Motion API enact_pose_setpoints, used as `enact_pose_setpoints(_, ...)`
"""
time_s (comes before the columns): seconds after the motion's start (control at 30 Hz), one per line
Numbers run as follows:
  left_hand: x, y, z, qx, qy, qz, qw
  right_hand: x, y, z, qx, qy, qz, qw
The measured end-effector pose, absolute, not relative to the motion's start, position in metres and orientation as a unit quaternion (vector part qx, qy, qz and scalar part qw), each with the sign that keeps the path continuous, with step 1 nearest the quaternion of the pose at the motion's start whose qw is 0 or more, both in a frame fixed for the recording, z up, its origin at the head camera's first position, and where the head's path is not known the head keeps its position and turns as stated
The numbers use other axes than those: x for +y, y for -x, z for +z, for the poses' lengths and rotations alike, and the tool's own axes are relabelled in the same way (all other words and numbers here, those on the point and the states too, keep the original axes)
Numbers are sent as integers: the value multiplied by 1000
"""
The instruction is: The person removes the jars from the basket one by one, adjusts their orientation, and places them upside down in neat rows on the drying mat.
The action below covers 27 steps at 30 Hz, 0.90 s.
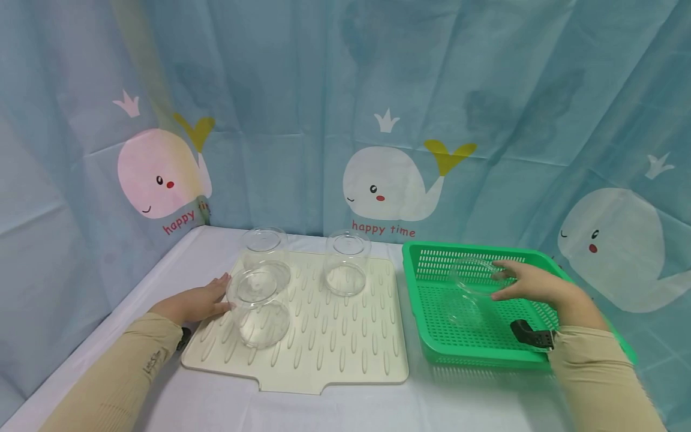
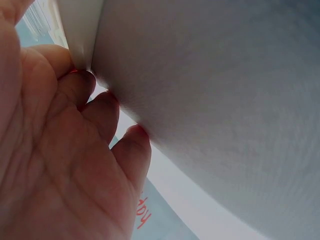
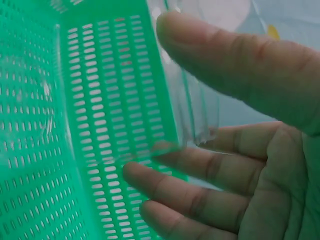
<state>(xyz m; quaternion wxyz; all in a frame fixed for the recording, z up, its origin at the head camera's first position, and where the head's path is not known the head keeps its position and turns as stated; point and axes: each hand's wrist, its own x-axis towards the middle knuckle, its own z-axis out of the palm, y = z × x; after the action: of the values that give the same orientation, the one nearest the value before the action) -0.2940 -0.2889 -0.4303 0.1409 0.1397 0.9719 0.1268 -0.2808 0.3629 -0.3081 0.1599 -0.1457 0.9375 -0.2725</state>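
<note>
Three clear round containers stand on the cream draining mat (image 1: 335, 360): one at the back left (image 1: 264, 255), one at the front left (image 1: 263, 327) and one at the back right (image 1: 347, 264). My left hand (image 1: 200, 301) rests at the mat's left edge, close to the front-left container, its fingertips touching the edge in the left wrist view. Over the green basket (image 1: 423, 342), my right hand (image 1: 531, 285) holds another clear container (image 3: 192, 107) near its rim, thumb on one side and fingers on the other. The basket's slotted wall shows through it.
The basket stands right of the mat on a white-covered table (image 1: 372, 411). A blue curtain (image 1: 302, 120) with printed whales hangs close behind. A black wrist mount (image 1: 531, 335) on the right arm overlaps the basket's near side in the head view.
</note>
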Motion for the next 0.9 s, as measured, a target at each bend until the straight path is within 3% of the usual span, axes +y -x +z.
enact_pose_setpoints(0.9, -288, 293, -428, 970, -135, 135, 147, 326, 307, -324, 904, 179, -317, 224)
